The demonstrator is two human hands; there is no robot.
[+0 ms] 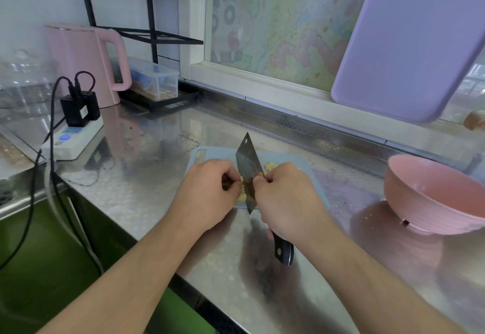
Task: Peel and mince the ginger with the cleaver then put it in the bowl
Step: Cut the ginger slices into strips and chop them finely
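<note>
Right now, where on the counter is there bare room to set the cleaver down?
Bare steel lies between the power strip and the blue cutting board, and between that board and the pink bowl. The near counter under the right forearm is open too. The board itself is crowded: left hand, right hand, cleaver and ginger.

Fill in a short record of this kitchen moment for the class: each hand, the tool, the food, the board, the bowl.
left hand: fingers curled, holding the ginger on the board
right hand: grips the cleaver by its handle
cleaver: blade set against the ginger
ginger: pale pieces beside the blade
cutting board: blue, on the steel counter
bowl: pink, to the right, no ginger visible inside
</note>
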